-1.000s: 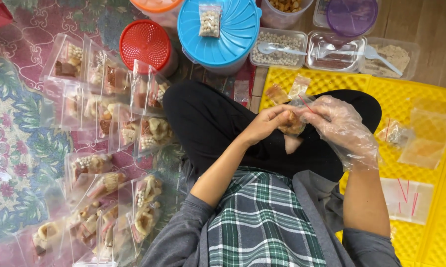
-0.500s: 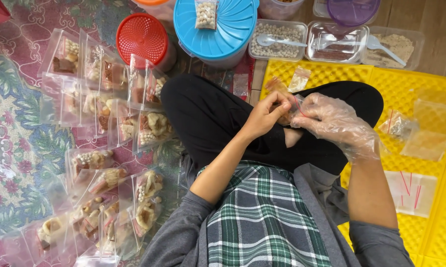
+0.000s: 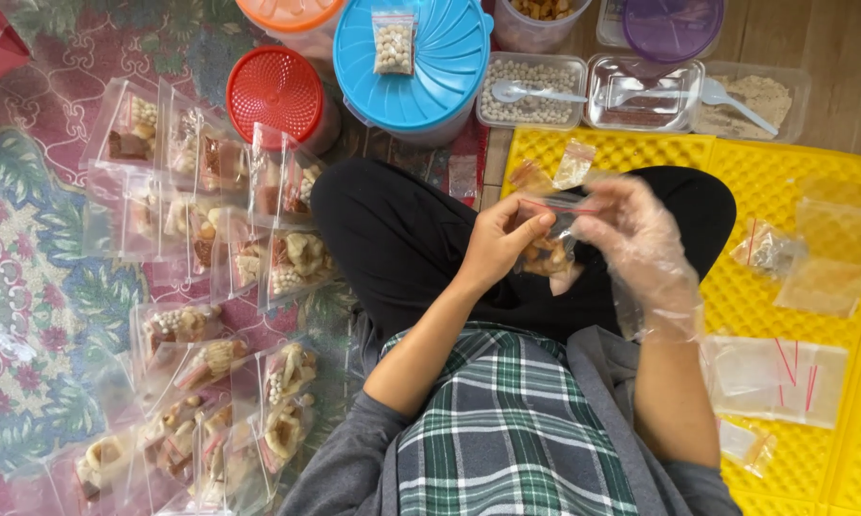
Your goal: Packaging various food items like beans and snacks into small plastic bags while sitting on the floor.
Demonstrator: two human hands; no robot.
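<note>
Both hands pinch small clear bag [image 3: 548, 239] top, fingers closed.

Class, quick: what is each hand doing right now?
Left hand: bare, pinching the bag.
Right hand: gloved, pinching the same bag.

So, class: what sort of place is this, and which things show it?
Probably a home floor used for packing snacks: a patterned rug, rows of filled clear bags, and lidded tubs by a yellow mat.

Thin crinkled clear plastic glove [image 3: 645, 253], glossy clear plastic zip bag [image 3: 548, 239], bumpy yellow plastic mat [image 3: 812, 172], ribbed blue plastic lid [image 3: 440, 57], woven floral rug [image 3: 29, 287]
</note>
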